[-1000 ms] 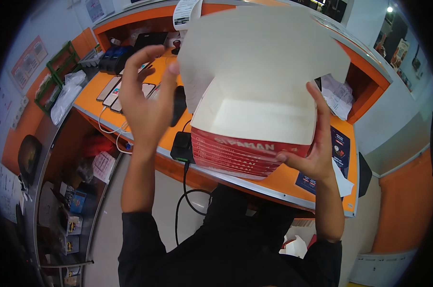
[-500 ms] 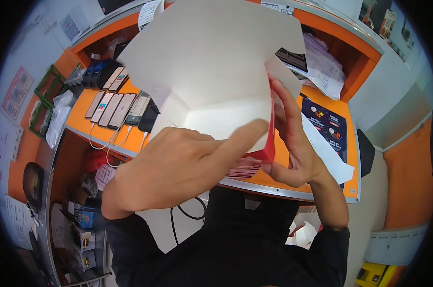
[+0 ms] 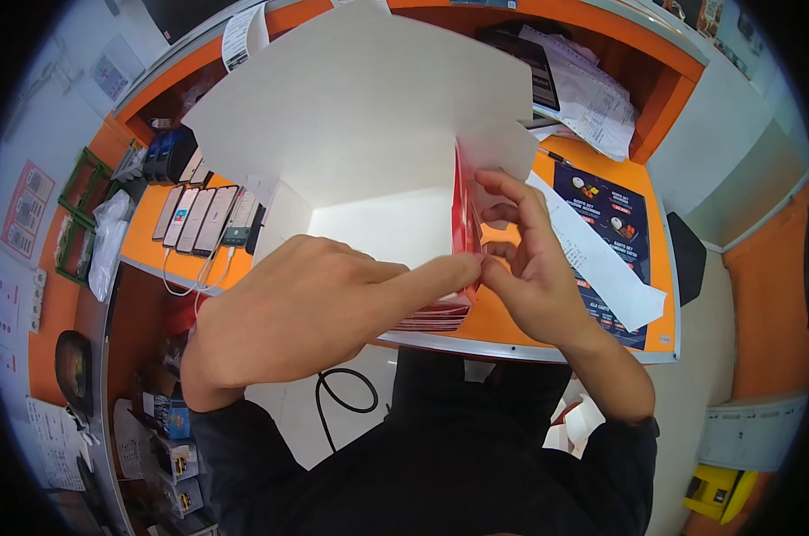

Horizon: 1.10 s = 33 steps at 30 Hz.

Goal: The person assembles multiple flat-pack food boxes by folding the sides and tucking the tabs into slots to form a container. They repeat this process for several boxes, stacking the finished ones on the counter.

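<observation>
A cardboard box [image 3: 377, 219], white inside and red outside, stands in front of me with its large lid flap [image 3: 360, 107] raised. My left hand [image 3: 306, 308] reaches across the box's near side. Its outstretched finger presses the near right corner, while its other fingers are curled and partly hidden behind the hand. On the red right wall [image 3: 464, 210], my right hand [image 3: 529, 259] has bent fingers along the outside and its thumb at that same corner, meeting the left fingertip. Under the box shows a stack of flat red-and-white cardboard pieces [image 3: 435, 317].
Several phones [image 3: 194, 219] with white cables lie on the orange desk [image 3: 145, 241] at left. A dark printed menu sheet [image 3: 610, 232] and a long white paper slip [image 3: 601, 268] lie at right. Shelves with papers [image 3: 592, 98] stand behind. A black cable [image 3: 346, 389] loops on the floor.
The box has shifted left and sits a little lower in view. My left fingertip has moved from inside the near wall to the corner. My right hand's fingers have bent more.
</observation>
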Available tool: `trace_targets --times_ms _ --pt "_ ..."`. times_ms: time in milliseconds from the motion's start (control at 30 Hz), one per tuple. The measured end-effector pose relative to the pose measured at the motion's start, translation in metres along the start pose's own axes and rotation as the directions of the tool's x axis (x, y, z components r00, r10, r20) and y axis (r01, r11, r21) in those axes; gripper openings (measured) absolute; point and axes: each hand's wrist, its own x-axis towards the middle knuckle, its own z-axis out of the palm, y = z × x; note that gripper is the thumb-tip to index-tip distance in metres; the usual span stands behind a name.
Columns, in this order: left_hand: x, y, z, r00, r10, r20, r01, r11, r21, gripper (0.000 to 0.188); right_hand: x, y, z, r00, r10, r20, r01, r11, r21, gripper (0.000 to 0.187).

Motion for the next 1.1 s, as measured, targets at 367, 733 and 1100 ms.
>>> trace_targets --times_ms 367,733,1100 --pt "0.005 0.008 -0.001 0.999 -0.018 0.045 0.011 0.988 0.154 0.042 -0.011 0.014 0.004 0.997 0.039 0.068 -0.049 0.987 0.156 0.074" --pt "0.017 0.006 0.01 0.979 0.145 0.144 -0.126 0.983 -0.13 0.029 -0.008 0.009 0.001 0.985 -0.165 0.044 0.17 0.976 -0.139 0.062" --pt "0.052 -0.015 0.0 0.959 0.15 -0.238 -0.104 0.975 0.196 0.032 0.015 0.007 -0.033 0.822 -0.476 0.313 0.539 0.47 -0.699 0.023"
